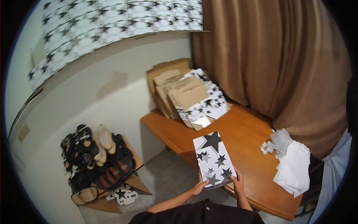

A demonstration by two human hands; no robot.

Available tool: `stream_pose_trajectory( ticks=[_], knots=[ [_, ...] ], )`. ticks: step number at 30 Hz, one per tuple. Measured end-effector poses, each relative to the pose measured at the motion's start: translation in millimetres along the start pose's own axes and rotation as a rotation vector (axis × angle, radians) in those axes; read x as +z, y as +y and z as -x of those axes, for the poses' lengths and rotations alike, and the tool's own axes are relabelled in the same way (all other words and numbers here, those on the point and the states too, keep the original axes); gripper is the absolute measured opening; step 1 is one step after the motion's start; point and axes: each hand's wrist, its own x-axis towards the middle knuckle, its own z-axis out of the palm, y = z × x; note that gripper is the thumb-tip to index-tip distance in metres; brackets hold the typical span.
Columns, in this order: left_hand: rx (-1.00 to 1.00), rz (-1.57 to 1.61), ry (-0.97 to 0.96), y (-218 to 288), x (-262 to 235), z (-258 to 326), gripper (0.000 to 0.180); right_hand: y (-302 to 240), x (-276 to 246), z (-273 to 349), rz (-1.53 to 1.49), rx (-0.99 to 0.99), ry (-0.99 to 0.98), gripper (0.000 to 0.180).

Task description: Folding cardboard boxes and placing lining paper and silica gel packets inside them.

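Between my two hands is a white box [214,159] printed with black and grey stars, its broad face turned up. My left hand [200,185] grips its near left edge, with the thumb on the top face. On the near right edge, my right hand [238,179] holds it the same way. The fingers beneath the box are hidden. The box is over the near edge of a brown wooden table [246,143].
Flattened cardboard boxes [190,95] lean in a pile at the table's far left. White paper sheets [292,168] and crumpled plastic [280,141] lie at its right. Shoes [99,149] fill an open carton on the left. Star-printed boxes [123,22] line a shelf above; a brown curtain [261,56] hangs behind.
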Motion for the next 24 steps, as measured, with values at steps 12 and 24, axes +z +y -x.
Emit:
stream_pose_trajectory(
  ticks=[12,24],
  knots=[
    [0.506,-0.195,0.508,222.7,-55.8,256.8,0.086,-85.2,262.0,63.9,-0.071,-0.808,-0.612,0.091],
    [0.752,-0.926,0.939,437.8,-123.5,394.5,0.119,-255.3,509.1,109.4,-0.527,-1.070,-0.598,0.072]
  ],
)
